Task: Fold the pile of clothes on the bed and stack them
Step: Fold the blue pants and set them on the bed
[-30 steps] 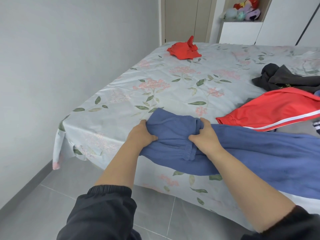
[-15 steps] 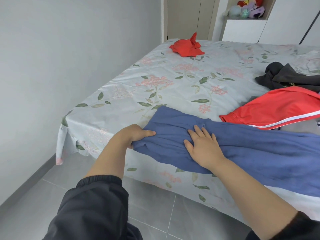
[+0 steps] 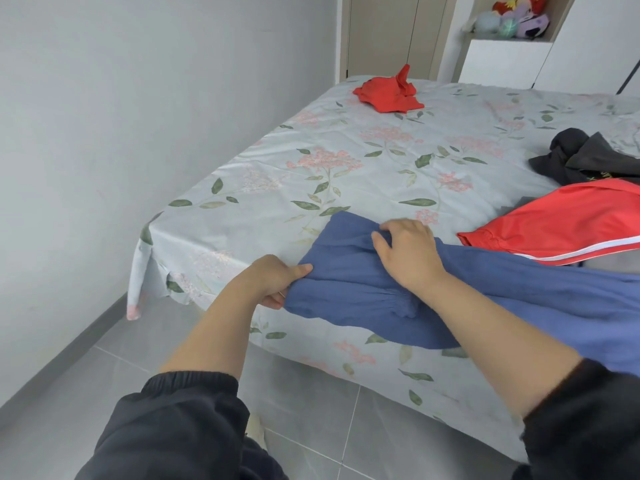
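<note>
Head cam: the blue garment is stretched along the near edge of the bed, with a bit of it hanging over the side. The left grip is pinching its left end, thumb on top and fingers tucked under the cloth. The right grip sits further in on the same piece, fingers curled into a bunched fold. Just beside the blue one on the right there's a red striped garment, with a dark garment behind it. A small red garment lies well apart at the far end. Plush toys sit on a shelf in the back.
</note>
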`<state>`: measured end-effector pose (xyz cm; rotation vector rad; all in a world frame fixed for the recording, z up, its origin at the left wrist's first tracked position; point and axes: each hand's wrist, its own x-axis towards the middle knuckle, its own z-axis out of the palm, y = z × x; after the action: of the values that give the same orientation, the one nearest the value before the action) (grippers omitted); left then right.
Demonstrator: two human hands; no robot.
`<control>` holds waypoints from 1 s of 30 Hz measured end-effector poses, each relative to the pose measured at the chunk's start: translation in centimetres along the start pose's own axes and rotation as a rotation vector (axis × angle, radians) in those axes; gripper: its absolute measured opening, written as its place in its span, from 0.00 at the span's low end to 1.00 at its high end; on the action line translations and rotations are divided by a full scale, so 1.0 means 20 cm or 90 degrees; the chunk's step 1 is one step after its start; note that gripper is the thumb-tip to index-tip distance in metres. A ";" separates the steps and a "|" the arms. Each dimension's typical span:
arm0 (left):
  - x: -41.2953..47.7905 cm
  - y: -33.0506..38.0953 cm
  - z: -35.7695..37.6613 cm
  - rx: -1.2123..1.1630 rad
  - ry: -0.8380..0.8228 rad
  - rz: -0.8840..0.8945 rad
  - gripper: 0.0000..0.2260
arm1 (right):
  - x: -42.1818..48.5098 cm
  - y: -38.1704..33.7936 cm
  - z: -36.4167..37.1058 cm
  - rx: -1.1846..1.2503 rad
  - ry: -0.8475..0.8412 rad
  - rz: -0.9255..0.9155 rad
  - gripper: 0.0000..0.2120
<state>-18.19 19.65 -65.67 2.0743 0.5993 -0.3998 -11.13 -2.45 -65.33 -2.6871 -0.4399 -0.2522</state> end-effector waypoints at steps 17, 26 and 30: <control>0.02 -0.03 -0.01 0.052 -0.156 0.093 0.05 | 0.59 -0.16 0.31 0.224 0.019 0.213 0.21; 0.00 -0.01 -0.01 -0.101 -0.075 0.056 0.16 | 0.23 -0.16 0.07 -0.012 -0.014 0.024 0.24; -0.01 0.02 0.02 -0.183 -0.025 0.053 0.15 | -0.07 -0.02 0.02 -0.151 -0.059 0.056 0.29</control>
<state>-18.09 18.95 -65.51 1.8055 0.5128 -0.2873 -12.66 -2.31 -65.78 -2.9521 -0.3369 -0.1628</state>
